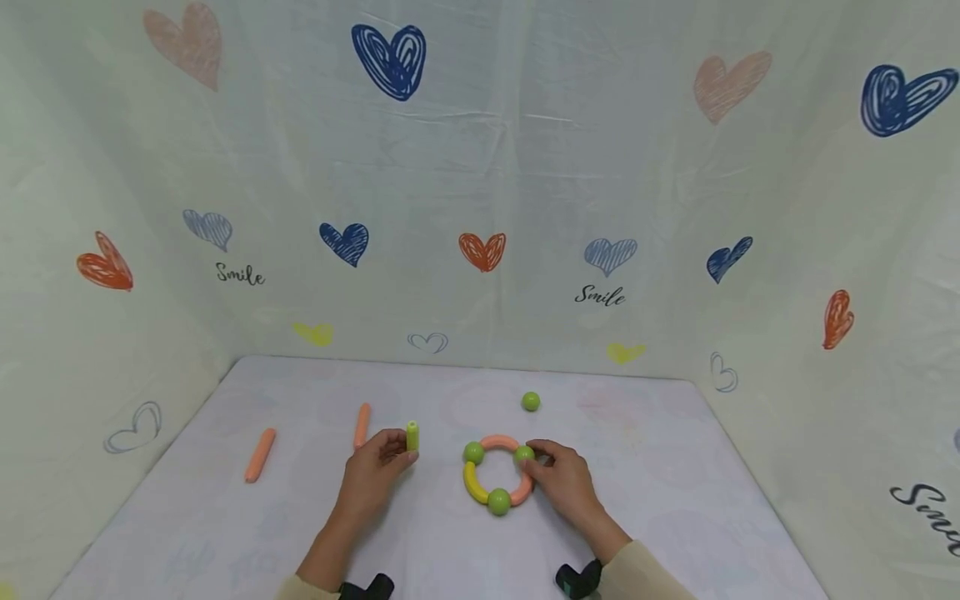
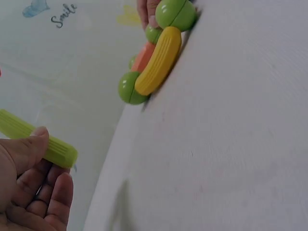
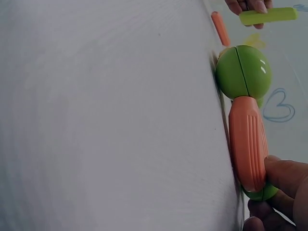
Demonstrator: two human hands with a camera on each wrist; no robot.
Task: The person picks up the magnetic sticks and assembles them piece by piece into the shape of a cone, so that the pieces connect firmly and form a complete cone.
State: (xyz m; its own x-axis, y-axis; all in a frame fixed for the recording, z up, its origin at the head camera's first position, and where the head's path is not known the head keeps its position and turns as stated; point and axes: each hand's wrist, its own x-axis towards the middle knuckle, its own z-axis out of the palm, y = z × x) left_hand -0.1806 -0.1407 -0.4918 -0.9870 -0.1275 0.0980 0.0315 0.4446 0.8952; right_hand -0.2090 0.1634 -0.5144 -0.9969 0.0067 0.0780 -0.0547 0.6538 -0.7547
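A ring of curved rods and green balls lies on the table, with a yellow rod point(image 1: 473, 483), orange rods point(image 1: 499, 442) and a green ball point(image 1: 498, 502) at its near side. My right hand point(image 1: 567, 485) pinches the ring's right-hand green ball point(image 1: 524, 455) between thumb and fingers. To the left of the ring, my left hand point(image 1: 372, 472) holds a light green rod point(image 1: 412, 437) upright, clear of the ring. In the left wrist view the thumb presses that ribbed rod point(image 2: 58, 152) against the fingers.
A loose green ball point(image 1: 531, 402) lies behind the ring. One straight orange rod point(image 1: 362, 425) is just behind my left hand, another point(image 1: 260, 456) farther left on the white table point(image 1: 420, 550). A curtain printed with hearts hangs around the table.
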